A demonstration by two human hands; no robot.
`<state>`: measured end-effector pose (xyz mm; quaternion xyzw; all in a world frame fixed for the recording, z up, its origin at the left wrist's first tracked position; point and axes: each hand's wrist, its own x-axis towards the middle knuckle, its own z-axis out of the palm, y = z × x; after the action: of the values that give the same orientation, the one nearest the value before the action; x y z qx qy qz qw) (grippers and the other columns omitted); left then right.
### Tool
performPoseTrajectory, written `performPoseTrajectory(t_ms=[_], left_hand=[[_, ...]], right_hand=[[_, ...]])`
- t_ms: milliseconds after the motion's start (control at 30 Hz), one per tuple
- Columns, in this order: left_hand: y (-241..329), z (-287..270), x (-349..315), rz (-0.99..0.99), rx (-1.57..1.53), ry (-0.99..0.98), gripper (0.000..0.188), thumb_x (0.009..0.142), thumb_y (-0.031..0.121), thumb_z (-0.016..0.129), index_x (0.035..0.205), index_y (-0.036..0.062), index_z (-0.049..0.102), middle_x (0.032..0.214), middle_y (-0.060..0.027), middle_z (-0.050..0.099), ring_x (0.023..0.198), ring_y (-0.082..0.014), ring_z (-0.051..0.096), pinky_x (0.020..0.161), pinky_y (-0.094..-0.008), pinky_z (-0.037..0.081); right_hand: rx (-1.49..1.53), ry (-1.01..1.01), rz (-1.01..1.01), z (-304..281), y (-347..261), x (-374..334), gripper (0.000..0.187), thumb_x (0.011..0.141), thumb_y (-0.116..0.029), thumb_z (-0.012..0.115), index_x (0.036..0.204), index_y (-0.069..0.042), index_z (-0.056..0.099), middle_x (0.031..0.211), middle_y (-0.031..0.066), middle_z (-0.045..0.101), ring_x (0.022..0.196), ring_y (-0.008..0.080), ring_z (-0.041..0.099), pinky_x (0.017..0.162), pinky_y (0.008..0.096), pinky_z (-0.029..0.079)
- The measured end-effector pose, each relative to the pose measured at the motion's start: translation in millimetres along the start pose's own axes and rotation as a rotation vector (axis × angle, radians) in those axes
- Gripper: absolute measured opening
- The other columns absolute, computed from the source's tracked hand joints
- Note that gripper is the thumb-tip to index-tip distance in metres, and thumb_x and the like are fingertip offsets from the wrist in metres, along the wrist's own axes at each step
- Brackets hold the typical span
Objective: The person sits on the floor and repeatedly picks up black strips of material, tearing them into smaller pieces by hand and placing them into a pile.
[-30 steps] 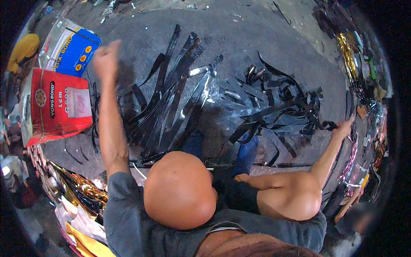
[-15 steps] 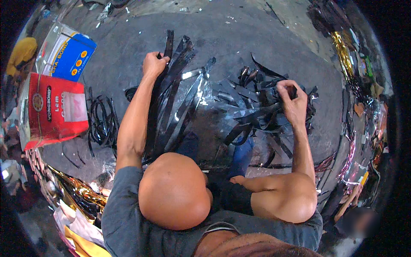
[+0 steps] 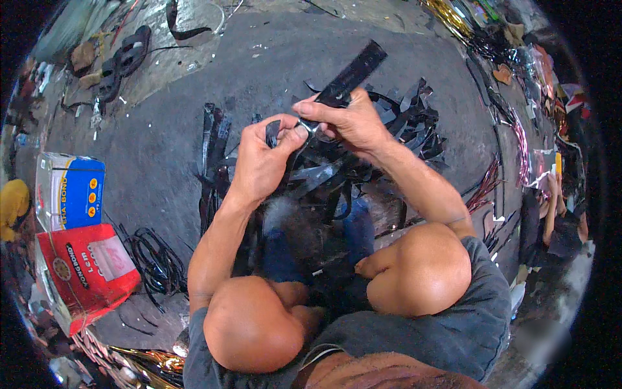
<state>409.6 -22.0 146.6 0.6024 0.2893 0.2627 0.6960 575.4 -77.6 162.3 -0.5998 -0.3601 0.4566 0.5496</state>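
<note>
Black strip (image 3: 355, 72), held aloft
I watch the left hand (image 3: 262, 155) pinch its lower part, the right hand (image 3: 355, 124) grip it higher, above scattered strips (image 3: 414, 121).

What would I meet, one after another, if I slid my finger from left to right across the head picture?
Yellow thing → blue-faced container → loosely coiled black strips → left hand → right hand → small brown scrap.
</note>
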Motion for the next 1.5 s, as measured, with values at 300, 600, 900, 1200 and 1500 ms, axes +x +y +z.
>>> performPoseTrajectory(t_ms=[300, 600, 900, 1200, 1500], left_hand=[[-11, -43, -23, 0.151, 0.126, 0.13, 0.009, 0.085, 0.006, 0.067, 0.088, -0.0015, 0.066, 0.068, 0.0071, 0.051, 0.064, -0.0023, 0.043, 0.058, -0.0212, 0.036], [-35, -39, 3, 0.782, 0.933, 0.399, 0.034, 0.075, 0.0, 0.067, 0.107, 0.012, 0.069, 0.069, -0.0063, 0.057, 0.054, -0.0217, 0.057, 0.051, -0.0337, 0.045], [-40, -45, -6, 0.886, 1.279, 0.346, 0.061, 0.053, 0.009, 0.071, 0.114, 0.0114, 0.066, 0.066, -0.0031, 0.045, 0.05, -0.0172, 0.051, 0.046, -0.0313, 0.041], [-3, -28, -1, 0.618, 0.751, 0.616, 0.025, 0.073, 0.016, 0.078, 0.066, 0.0047, 0.057, 0.061, -0.007, 0.053, 0.052, -0.02, 0.053, 0.049, -0.0314, 0.042], [-39, 12, 0, 0.078, 0.068, 0.062, 0.034, 0.087, 0.027, 0.07, 0.065, 0.0036, 0.059, 0.062, 0.008, 0.047, 0.061, -0.004, 0.039, 0.053, -0.0232, 0.033]], right_hand=[[0.074, 0.776, -0.277, -175, -15, 56, 0.025, 0.088, -0.025, 0.07, 0.094, -0.001, 0.068, 0.066, -0.0069, 0.05, 0.05, 0.0037, 0.036, 0.044, 0.0213, 0.028], [0.455, -0.032, 0.444, -30, -11, 17, 0.054, 0.094, -0.049, 0.053, 0.091, 0.004, 0.063, 0.06, -0.0026, 0.044, 0.042, 0.0026, 0.03, 0.035, 0.0185, 0.022], [0.434, -0.064, 0.272, -52, -9, 14, 0.026, 0.09, -0.018, 0.064, 0.104, 0.004, 0.064, 0.075, 0.0016, 0.053, 0.047, 0.0004, 0.031, 0.041, 0.0163, 0.027], [0.265, -0.053, 0.338, -57, 7, 12, 0.022, 0.083, -0.021, 0.074, 0.087, -0.003, 0.063, 0.076, 0.0039, 0.06, 0.048, 0.0027, 0.037, 0.041, 0.0189, 0.028], [0.146, -0.199, 0.203, -8, 32, -27, 0.016, 0.093, -0.023, 0.062, 0.088, -0.009, 0.056, 0.064, -0.0035, 0.048, 0.051, 0.0048, 0.04, 0.045, 0.0213, 0.03]])
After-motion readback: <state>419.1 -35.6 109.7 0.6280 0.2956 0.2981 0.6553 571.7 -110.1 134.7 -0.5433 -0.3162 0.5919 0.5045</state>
